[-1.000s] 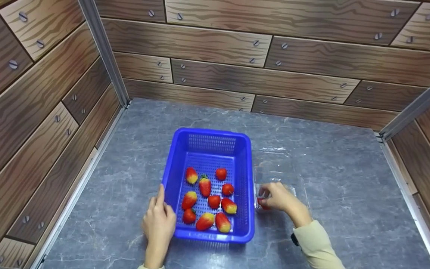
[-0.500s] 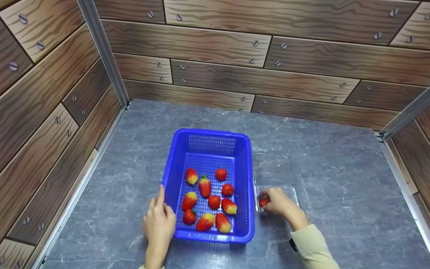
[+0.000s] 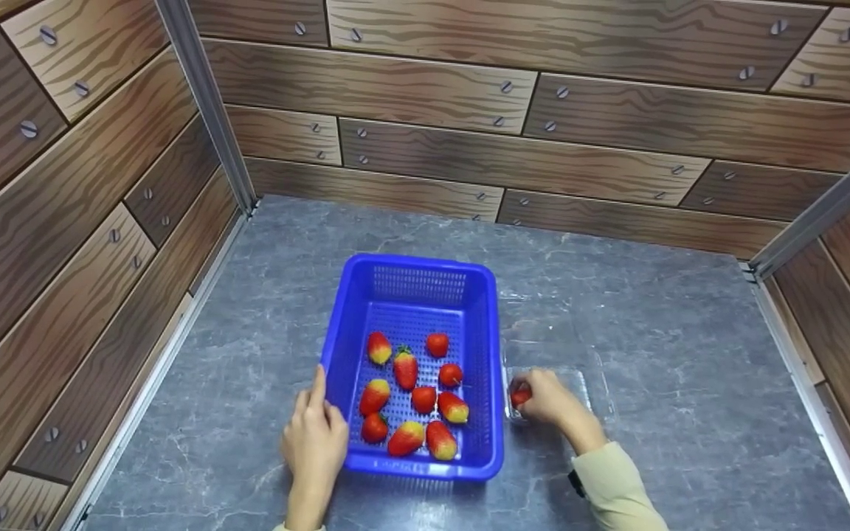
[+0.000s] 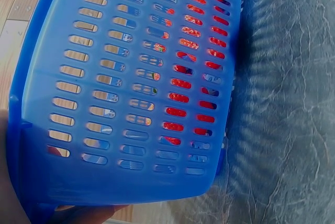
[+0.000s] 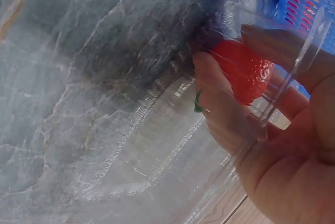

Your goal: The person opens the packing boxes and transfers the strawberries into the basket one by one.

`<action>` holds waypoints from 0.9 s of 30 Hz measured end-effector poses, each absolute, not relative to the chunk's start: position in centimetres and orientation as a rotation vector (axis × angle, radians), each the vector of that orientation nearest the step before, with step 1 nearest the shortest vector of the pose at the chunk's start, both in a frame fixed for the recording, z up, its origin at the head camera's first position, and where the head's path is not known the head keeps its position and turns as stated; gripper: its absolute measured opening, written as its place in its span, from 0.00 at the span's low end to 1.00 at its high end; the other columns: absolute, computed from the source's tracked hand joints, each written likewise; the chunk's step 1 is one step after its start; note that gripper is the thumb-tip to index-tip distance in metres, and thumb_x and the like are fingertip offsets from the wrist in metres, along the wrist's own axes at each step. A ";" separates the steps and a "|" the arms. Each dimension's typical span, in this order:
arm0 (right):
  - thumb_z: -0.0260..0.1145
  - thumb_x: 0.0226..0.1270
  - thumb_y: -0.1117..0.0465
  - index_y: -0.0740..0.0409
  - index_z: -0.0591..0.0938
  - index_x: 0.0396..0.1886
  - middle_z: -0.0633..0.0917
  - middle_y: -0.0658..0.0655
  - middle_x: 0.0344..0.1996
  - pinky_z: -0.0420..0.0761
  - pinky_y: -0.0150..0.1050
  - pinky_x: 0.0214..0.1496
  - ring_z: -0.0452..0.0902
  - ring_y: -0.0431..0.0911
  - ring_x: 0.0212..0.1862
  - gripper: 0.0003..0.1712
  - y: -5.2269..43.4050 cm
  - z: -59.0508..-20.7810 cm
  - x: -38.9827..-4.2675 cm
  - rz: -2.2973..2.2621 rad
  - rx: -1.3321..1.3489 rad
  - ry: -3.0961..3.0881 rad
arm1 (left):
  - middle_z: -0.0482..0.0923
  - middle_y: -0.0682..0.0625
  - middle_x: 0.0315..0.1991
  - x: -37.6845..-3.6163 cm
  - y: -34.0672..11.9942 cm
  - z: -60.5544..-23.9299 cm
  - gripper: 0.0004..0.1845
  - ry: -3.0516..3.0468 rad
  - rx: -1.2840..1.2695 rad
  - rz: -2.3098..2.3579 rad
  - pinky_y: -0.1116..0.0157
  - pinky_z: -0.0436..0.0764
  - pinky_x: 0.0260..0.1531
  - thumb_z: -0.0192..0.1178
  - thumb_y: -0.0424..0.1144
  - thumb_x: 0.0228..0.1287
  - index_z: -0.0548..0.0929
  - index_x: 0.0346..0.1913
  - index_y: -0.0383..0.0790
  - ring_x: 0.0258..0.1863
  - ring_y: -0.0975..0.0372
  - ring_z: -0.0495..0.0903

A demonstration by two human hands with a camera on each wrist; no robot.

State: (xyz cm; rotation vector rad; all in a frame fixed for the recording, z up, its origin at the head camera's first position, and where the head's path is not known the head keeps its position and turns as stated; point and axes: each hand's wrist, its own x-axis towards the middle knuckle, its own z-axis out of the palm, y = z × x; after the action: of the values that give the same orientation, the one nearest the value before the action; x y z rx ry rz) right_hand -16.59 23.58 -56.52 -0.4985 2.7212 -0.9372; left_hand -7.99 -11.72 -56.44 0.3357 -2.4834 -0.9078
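Note:
My left hand (image 3: 314, 439) grips the left rim of a blue plastic basket (image 3: 425, 470), its index finger stretched along the edge. Up close in the left wrist view, the basket's slotted side (image 4: 125, 93) lets red fruit show through. Several strawberries (image 3: 405, 369), some red and some red with yellow, lie spread over the basket's floor. To the right of it, my right hand (image 3: 547, 398) pinches a red strawberry (image 5: 243, 72) between thumb and fingers, inside a clear plastic box (image 3: 576, 380). A green leaf tip (image 5: 198, 102) shows beside the thumb. The hand covers part of the box.
The box's clear lid (image 3: 550, 324) lies opened out behind it on the grey marbled tabletop (image 3: 690, 354). Wood-patterned panels (image 3: 425, 140) wall the table at the back, left and right, with metal posts (image 3: 207, 103) at the corners.
My right hand has moved slightly towards me with the strawberry, and the clear box has shifted a little the same way. Left hand and basket stay in place.

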 end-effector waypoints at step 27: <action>0.67 0.38 0.75 0.59 0.83 0.24 0.82 0.52 0.23 0.81 0.45 0.35 0.77 0.46 0.29 0.11 23.2 -54.1 -17.6 -0.864 -0.429 2.878 | 0.79 0.42 0.39 -8.0 -11.7 -56.4 0.31 -2.492 0.342 -0.914 0.47 0.75 0.19 0.58 0.29 0.58 0.76 0.68 0.42 0.20 0.44 0.76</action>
State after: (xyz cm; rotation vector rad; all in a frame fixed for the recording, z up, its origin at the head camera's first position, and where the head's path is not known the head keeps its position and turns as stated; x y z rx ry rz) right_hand -17.63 23.18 -54.14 -0.4288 2.8776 -0.8640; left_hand -8.00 -11.69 -56.43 0.3424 -2.4923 -0.9138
